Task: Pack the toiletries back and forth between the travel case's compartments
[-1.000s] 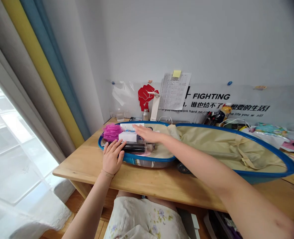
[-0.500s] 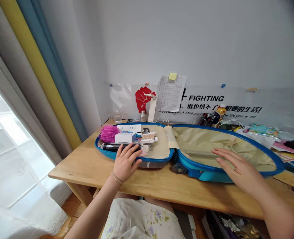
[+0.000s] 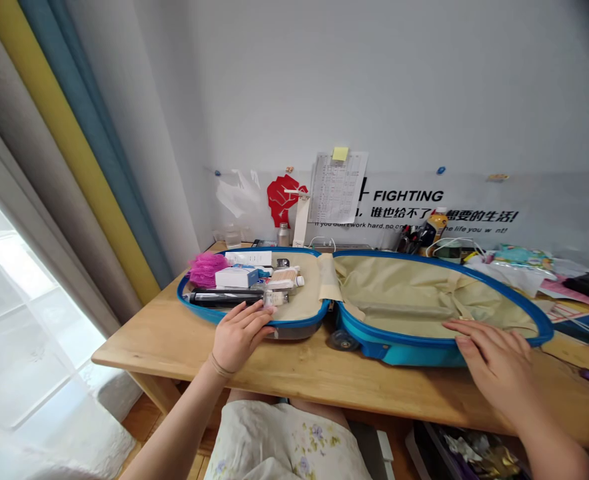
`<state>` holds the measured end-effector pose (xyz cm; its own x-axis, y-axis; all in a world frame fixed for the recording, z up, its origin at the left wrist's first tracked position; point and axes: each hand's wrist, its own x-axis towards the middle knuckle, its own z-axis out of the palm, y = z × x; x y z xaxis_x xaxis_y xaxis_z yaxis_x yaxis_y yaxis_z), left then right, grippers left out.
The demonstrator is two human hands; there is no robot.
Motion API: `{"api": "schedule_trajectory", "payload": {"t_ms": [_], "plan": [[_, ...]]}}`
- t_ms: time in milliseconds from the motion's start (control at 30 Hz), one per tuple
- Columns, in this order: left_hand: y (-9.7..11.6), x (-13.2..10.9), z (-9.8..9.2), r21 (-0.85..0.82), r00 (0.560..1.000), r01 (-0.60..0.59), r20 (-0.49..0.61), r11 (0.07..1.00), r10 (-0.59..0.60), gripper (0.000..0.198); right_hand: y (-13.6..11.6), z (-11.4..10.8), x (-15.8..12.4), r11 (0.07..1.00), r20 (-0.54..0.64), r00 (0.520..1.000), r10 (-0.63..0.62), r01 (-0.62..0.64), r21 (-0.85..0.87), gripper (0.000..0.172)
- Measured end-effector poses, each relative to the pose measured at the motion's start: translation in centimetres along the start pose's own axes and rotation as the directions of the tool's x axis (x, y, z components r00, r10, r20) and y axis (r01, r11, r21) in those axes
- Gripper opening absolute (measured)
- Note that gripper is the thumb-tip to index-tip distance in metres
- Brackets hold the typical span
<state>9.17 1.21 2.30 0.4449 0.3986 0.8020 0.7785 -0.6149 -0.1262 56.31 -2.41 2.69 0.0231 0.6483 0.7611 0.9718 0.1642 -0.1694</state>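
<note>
An open blue suitcase (image 3: 374,348) lies across the wooden table, its two halves side by side. The left half holds a pink bath puff (image 3: 208,270), a white box (image 3: 236,277), a black cylinder (image 3: 227,297), a packet of cotton swabs (image 3: 283,278) and small bottles. My left hand (image 3: 239,333) rests on the front rim of that half, fingers spread, just below the black cylinder. Over the front rim of the right half lies my right hand (image 3: 497,353), fingers extended and holding nothing. Beige lining shows inside the right half.
The wooden table (image 3: 174,347) stands against the wall. Behind the suitcase are a white lamp (image 3: 301,220), a silver bottle (image 3: 283,235) and an orange-labelled bottle (image 3: 434,227). Packets and papers lie at the right. A bin (image 3: 437,448) is below.
The suitcase has shifted slightly left in view. My left hand has moved down and left onto the rim, off the black cylinder. My right hand has moved right and lower onto the right rim.
</note>
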Motion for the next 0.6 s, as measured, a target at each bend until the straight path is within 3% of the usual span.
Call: {"api": "schedule_trajectory", "payload": {"t_ms": [267,600], "plan": [[-5.5,-3.3,-2.8,0.043,0.993,0.083,0.08,0.996,-0.087,0.026,-7.1,1.3,-0.9,0.986,-0.053,0.985,-0.161,0.158,-0.06,0.043],[-13.0,-7.1,-6.6,0.084,0.956,0.235,0.16,0.968,-0.246,0.043,-15.6,2.0,-0.7,0.966,0.079,0.962,-0.26,0.259,0.024,0.035]]}}
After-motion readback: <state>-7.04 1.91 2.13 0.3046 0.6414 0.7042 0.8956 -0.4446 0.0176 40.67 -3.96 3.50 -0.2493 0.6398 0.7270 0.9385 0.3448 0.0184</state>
